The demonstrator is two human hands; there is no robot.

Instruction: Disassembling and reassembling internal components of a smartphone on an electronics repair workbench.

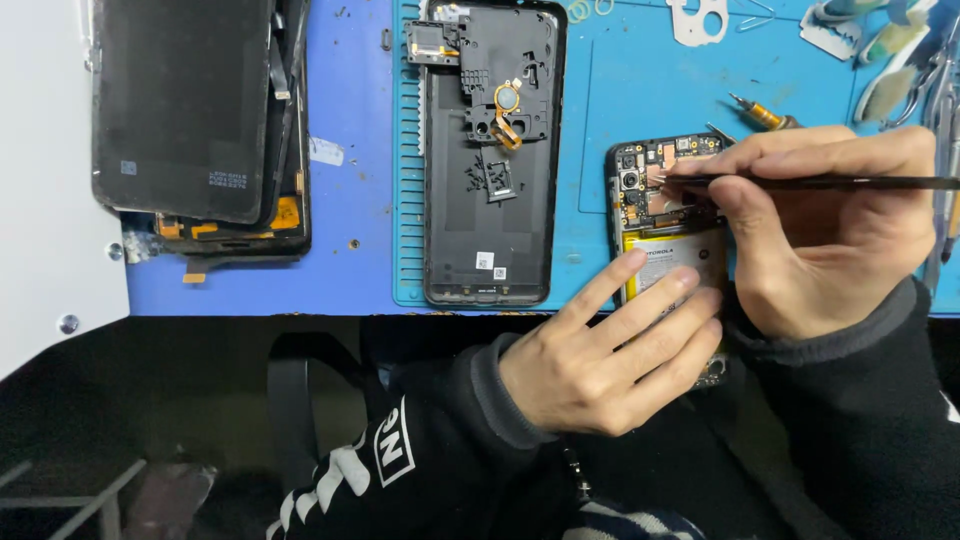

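Observation:
An opened phone (655, 205) lies on the blue mat, its circuit board at the top and a yellow-edged battery below. My left hand (610, 345) rests flat on the battery with fingers spread, pinning the phone down. My right hand (830, 225) grips a thin black spudger (850, 182) like a pen. Its tip touches the board near the top of the phone.
A black phone back cover (490, 160) with loose small parts lies left of the phone. Further left sit stacked dark screens (190, 110). A brass-tipped screwdriver (760, 112), tweezers (940, 100) and metal pieces (700, 20) lie at the back right. The mat's edge (400, 300) runs near me.

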